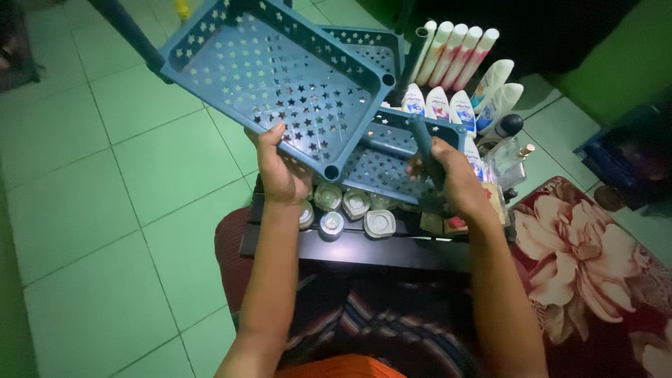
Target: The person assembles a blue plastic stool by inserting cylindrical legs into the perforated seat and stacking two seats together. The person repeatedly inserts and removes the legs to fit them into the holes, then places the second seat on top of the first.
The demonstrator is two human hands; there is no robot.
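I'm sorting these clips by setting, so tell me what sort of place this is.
Probably a room in a home, with the person sitting on the floor. It has green floor tiles, a flowered mattress, and rows of toiletry bottles beside the blue plastic shelf tray that the left hand holds.

Four tall white tubes with pink caps (453, 52) lean side by side at the top, behind the blue rack. Below them stand three white bottles with blue labels (439, 106) in a row. To their right two larger white bottles (498, 91) tilt together. A small red-and-white box (456, 225) lies on the dark tray.
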